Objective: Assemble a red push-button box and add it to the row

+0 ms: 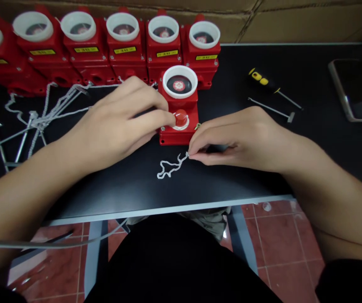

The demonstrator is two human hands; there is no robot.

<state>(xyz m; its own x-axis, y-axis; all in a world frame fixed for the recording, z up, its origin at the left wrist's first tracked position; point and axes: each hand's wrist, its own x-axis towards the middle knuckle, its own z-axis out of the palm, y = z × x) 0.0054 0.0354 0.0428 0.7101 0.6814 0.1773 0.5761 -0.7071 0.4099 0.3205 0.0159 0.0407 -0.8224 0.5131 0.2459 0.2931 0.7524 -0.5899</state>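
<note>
Two hands are working at the black desk [120, 189]. Far left, a tangle of white chains and metal pins [42, 120] is lying. My left hand [117, 122] is gripping the red plastic box with a red push button [183, 135], in front of a row of red boxes [105, 54]. My right hand [231, 141] is pinching one end of a small white bead chain [170, 167] on the desk. A yellow-handled screwdriver [262, 80] is lying further right.

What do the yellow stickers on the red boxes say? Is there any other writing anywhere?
Yellow stickers on the back red boxes: dark print, too blurred to read.
Round emblem on the front red box: too small to read.
Screwdriver: no writing shows.
No text here can be read.
</note>
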